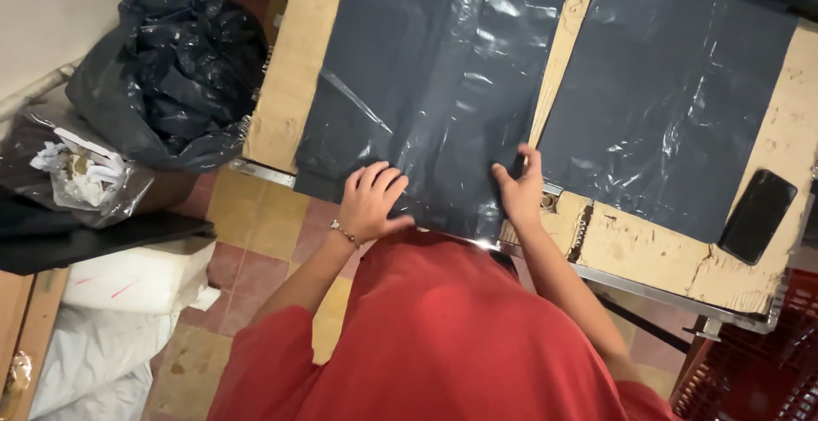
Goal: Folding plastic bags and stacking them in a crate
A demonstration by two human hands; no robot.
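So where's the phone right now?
The black phone lies at the right end of the cardboard-topped table, just beside the right-hand dark plastic sheet, beyond the right hand.

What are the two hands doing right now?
Left hand: fingers curled, pressing on the dark grey plastic sheet.
Right hand: pinching that sheet's edge.

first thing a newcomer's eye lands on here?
Probably the two dark plastic sheets: the near sheet lies across the middle of the cardboard-topped table, with the left hand and right hand at its near edge, and a second sheet lies to its right. Next, the crumpled black bag bulging at the table's left, and the dark phone on the table's right near corner.
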